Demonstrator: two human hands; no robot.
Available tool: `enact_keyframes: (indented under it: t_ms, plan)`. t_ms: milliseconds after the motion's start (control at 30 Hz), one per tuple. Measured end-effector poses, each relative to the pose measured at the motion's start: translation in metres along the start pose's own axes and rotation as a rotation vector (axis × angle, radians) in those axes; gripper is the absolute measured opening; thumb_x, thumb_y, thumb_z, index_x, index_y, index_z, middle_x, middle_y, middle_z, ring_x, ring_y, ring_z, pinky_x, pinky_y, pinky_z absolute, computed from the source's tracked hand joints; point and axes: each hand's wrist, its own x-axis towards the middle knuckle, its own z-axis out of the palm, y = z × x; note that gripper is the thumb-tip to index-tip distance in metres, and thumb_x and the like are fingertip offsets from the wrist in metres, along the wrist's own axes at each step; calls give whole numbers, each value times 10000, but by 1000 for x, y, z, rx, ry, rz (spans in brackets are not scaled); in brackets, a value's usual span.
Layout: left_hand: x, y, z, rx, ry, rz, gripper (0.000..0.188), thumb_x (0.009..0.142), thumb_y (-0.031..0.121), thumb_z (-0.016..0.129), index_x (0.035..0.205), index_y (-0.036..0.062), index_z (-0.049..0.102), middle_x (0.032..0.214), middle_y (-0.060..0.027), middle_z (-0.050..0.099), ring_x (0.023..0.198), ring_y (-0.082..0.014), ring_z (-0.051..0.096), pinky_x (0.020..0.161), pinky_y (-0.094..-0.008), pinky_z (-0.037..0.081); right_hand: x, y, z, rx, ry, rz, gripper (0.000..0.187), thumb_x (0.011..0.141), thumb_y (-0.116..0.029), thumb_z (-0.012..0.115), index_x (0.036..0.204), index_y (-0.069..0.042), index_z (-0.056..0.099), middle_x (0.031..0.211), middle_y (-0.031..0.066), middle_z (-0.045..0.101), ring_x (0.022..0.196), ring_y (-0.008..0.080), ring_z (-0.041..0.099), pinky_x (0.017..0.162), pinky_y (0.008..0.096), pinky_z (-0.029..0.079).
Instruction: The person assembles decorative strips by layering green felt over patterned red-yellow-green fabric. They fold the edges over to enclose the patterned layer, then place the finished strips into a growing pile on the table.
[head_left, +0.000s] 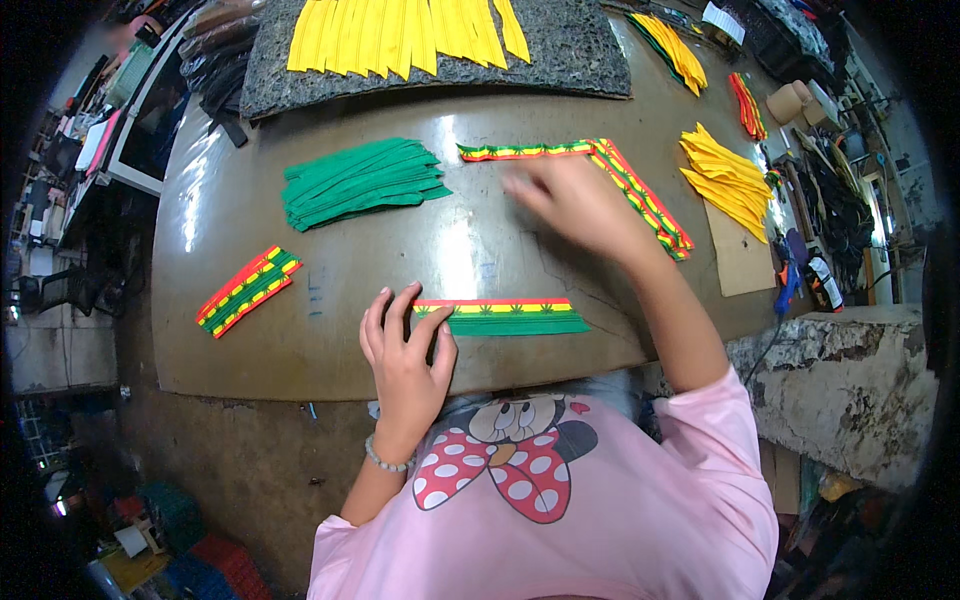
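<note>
My left hand (402,345) lies on the table near its front edge, fingers spread. Its fingertips press the left end of a green zipper strip (520,325), along whose far side runs a red, yellow and green ribbon (500,306) with a leaf pattern. My right hand (575,205) is over the table farther back, its fingers smeared by motion; whether they hold anything is hidden. Just beyond it, matching ribbon pieces (640,195) meet at an angle. A pile of green zipper strips (360,182) lies to the left of that hand.
A short bundle of patterned ribbon pieces (248,290) lies at the left. Yellow zipper strips (400,40) cover a grey felt-like board (300,90) at the back. More yellow strips (728,180) rest at the right on cardboard (742,255), beside a blue glue gun (790,270).
</note>
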Motion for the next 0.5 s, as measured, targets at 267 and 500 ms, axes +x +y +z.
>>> enact_keyframes:
  t_ms: [267,500]
  plan:
    - [-12,-8,-13,-258,197,-103,202,858,25,699,1059,47,709,1232,-130,622,1210,-329,559,1024,-432,454,84,29,46,20,134,-148,217,900,-228,708,1102,-150,713,1075,116,703,1089,301,630,995,432,466]
    - [-16,-1,-26,-982,174,-244,222,904,-21,686,1125,-17,672,1124,-134,658,973,-182,656,864,-297,539,-19,-30,-37,881,85,-267,209,916,-82,686,1110,-23,636,964,62,686,928,153,672,795,316,536]
